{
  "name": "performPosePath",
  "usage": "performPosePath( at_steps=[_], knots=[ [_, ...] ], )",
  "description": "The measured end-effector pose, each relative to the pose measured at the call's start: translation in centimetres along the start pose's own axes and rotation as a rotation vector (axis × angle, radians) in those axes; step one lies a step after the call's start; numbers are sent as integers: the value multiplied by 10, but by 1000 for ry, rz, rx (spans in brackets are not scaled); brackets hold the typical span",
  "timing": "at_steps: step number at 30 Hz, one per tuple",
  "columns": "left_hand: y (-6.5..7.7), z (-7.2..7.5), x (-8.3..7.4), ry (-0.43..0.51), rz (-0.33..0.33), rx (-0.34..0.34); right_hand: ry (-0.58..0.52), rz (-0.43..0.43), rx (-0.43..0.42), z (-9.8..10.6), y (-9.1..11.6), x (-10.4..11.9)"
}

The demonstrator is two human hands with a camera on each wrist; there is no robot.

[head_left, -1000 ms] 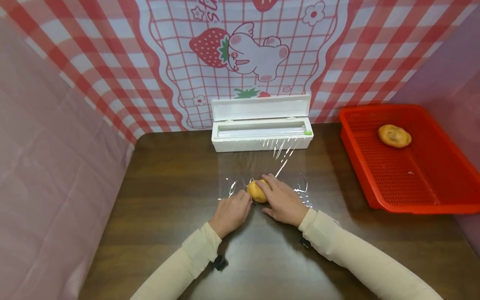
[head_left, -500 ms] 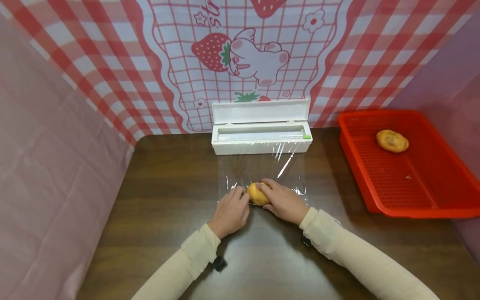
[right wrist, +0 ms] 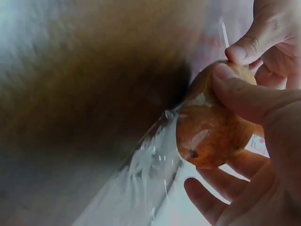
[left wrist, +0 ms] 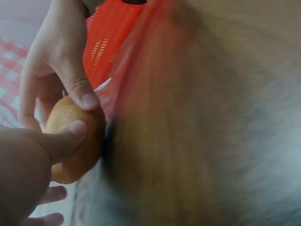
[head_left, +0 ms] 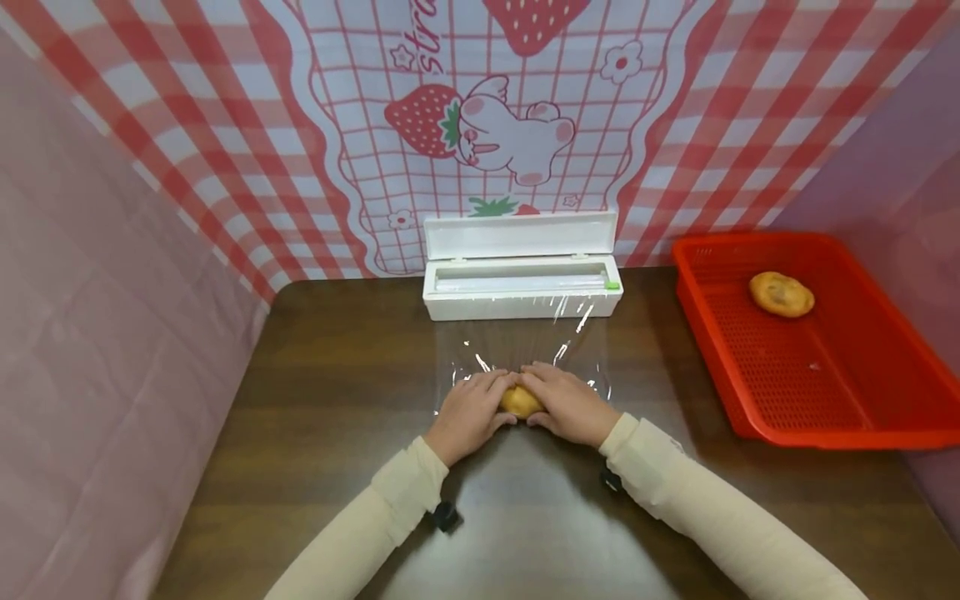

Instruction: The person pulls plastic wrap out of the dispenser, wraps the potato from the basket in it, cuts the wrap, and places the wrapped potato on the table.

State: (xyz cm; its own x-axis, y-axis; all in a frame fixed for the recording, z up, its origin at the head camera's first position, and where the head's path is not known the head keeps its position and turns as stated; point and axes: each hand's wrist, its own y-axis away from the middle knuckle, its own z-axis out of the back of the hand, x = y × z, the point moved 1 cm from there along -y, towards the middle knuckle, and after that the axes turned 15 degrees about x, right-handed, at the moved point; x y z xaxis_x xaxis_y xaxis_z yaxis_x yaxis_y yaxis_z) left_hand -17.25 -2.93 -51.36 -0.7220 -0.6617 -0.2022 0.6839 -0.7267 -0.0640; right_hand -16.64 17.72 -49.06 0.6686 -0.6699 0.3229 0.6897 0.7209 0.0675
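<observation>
A golden-brown bun [head_left: 521, 402] lies on clear cling film [head_left: 517, 342] on the table. My left hand [head_left: 472, 410] holds its left side, the thumb at the near side and the fingers over the far side. From the right, my right hand [head_left: 567, 404] grips the same bun, and the fingertips of both hands meet behind it. In the right wrist view the bun [right wrist: 216, 132] has a small dark spot, and shiny film lies against its lower edge. The film runs back to a white wrap box [head_left: 521, 307], its lid raised.
At the right stands a red plastic basket [head_left: 712, 367] with another bun [head_left: 782, 294] inside it. A red-and-white checked cloth [head_left: 315, 167] hangs behind the table, and a pink cloth [head_left: 112, 333] covers the left side. The wooden table [head_left: 315, 392] has a rounded far left corner.
My left hand has moved from beside the bun to around it, its fingers now reaching over the far side. The right hand stays on the bun. The head view has tilted slightly up.
</observation>
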Motion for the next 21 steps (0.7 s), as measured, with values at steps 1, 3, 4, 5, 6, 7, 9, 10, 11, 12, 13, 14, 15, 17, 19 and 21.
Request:
performPosePath(
  at_steps=[1,3,4,5,6,7,9,10,11,12,13,14,15,17,19,21],
  knots=[
    [-1,2,1,15,-3,5,-2,-1,1,1,0,-1],
    [-3,5,3,40,-10,11,-25,-7,-2,3,0,-3],
    [-5,6,4,54,-14,13,-37,-12,3,4,-1,-4],
    [-6,8,5,66,-18,16,-46,-12,5,5,-2,-5],
    [-7,9,6,81,-23,22,-50,-15,11,5,-3,-7],
    [-8,10,7,96,-26,32,-58,-20,25,6,-4,-8],
    [-10,11,11,132,-28,59,-89,-27,53,8,-7,-11],
    [-12,13,12,154,-27,74,-103,-31,65,9,-8,-13],
    [-13,14,14,174,-21,95,-120,-36,75,10,-10,-14],
    [-15,15,17,196,-15,113,-143,-43,86,13,-11,-16],
    [-17,17,19,216,-8,134,-166,-51,94,15,-12,-17],
    [-20,18,21,243,0,153,-184,-53,98,17,-14,-19],
    [-22,20,23,271,7,172,-200,-56,102,19,-15,-20],
    [-26,23,28,329,19,204,-213,-54,108,21,-18,-23],
    [-29,24,32,385,24,227,-215,-47,115,23,-20,-24],
    [-30,24,35,434,26,237,-217,-46,127,24,-22,-26]
  ],
)
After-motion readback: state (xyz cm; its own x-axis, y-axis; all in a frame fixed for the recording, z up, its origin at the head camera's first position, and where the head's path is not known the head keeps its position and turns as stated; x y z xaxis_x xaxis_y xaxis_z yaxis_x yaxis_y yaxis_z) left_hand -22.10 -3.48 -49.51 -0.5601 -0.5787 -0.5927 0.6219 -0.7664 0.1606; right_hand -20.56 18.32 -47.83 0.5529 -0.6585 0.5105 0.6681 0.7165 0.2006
